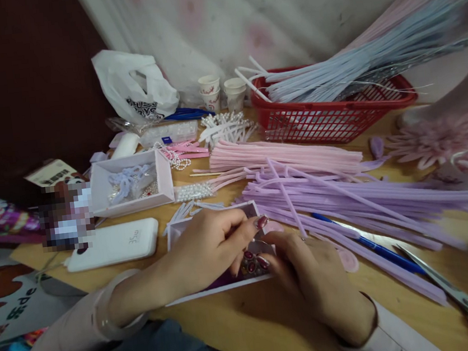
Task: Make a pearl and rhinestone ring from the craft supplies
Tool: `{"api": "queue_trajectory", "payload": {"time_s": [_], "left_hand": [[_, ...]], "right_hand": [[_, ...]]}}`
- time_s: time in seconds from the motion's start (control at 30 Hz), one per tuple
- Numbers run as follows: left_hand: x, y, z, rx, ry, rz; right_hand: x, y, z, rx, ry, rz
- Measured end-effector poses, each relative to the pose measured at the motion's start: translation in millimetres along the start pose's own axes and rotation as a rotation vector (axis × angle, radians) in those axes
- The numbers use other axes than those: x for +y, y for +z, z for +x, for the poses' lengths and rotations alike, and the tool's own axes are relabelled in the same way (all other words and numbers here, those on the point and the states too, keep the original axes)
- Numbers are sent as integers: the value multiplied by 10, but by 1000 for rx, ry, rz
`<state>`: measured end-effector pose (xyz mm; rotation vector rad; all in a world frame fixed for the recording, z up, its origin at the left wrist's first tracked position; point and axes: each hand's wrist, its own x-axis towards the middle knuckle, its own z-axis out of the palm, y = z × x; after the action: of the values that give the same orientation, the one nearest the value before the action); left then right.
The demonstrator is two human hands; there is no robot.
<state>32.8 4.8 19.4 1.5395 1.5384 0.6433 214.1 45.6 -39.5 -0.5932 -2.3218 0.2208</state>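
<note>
My left hand (208,249) and my right hand (313,279) meet over a small white box (173,232) at the table's near edge. Both have their fingers curled and pinched together around something small between them, too hidden to name. The box holds small shiny pieces under my fingers. Just right of my hands lies a heap of lilac pipe cleaners (346,196), with pink pipe cleaners (282,156) behind it.
A white power bank (115,242) and a white box of beads (133,181) lie left. A red basket (329,117) of pale blue pipe cleaners stands at the back, paper cups (222,92) beside it. Scissors (463,296) and a blue pen (377,249) lie right.
</note>
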Motion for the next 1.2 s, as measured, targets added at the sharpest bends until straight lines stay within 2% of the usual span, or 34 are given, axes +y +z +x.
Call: {"api": "queue_trajectory", "payload": {"time_s": [0.1,0.3,0.4,0.73,1.0,1.07,1.2], "left_hand": [[-14,6,-7,17,-6,-45],[-75,18,-10,-135,-59,-343],[-93,16,2,-173,-56,-390],[-22,-44,63,-207,-3,-343],[-65,-77,32,-229,25,-344],[-70,-75,32,-204,76,-281],[-78,-74,48,-75,221,-40]], "right_hand": [[0,-5,4,6,25,42],[3,6,-11,18,44,65],[6,2,-9,13,41,59],[39,17,-50,76,84,45],[53,22,-86,47,150,-5],[42,13,-72,29,153,7],[33,1,-56,-1,127,35]]}}
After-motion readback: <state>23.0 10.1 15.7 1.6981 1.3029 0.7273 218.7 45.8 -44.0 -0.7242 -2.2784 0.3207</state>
